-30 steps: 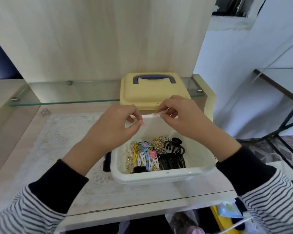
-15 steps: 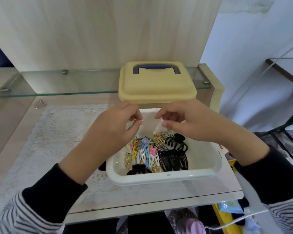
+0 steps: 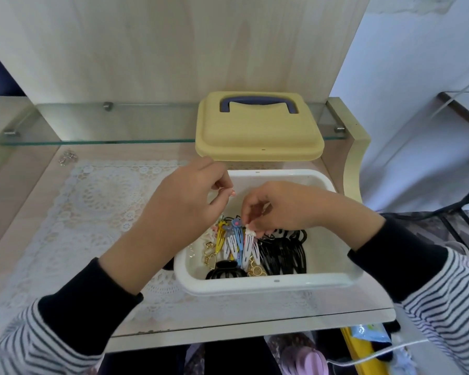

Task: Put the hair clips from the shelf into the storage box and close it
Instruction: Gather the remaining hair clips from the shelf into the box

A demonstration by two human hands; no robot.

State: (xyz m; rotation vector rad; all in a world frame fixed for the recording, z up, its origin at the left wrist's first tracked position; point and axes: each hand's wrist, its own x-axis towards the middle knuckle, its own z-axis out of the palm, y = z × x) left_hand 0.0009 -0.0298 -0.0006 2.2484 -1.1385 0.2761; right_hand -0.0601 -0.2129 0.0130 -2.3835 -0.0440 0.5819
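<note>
Surface: wooden desk top (image 3: 25,212) with a lace mat (image 3: 98,201) on it, a pale wood panel behind, and a glass shelf (image 3: 119,125) across the back.
Box: white storage box (image 3: 255,286) stands open on the right part of the mat, close to the front edge of the desk.
Lid: yellow lid (image 3: 257,139) with a blue handle (image 3: 257,100) lies on the glass shelf, just behind the box, its front edge overhanging the shelf.
Contents: coloured hair clips (image 3: 228,239) lie bunched in the left half of the box, with black claw clips (image 3: 284,253) beside them and gold ones underneath.
Your left hand (image 3: 184,201): held over the box's far left corner, fingers curled in, thumb tip near the forefinger, nothing seen between them.
Your right hand (image 3: 284,207): reaching down into the box, thumb and forefinger pinching the top end of a white clip (image 3: 248,247) that lies among the coloured ones.
Elsewhere: a small silvery item (image 3: 68,158) rests on the desk under the shelf's left end, well apart from the box.
</note>
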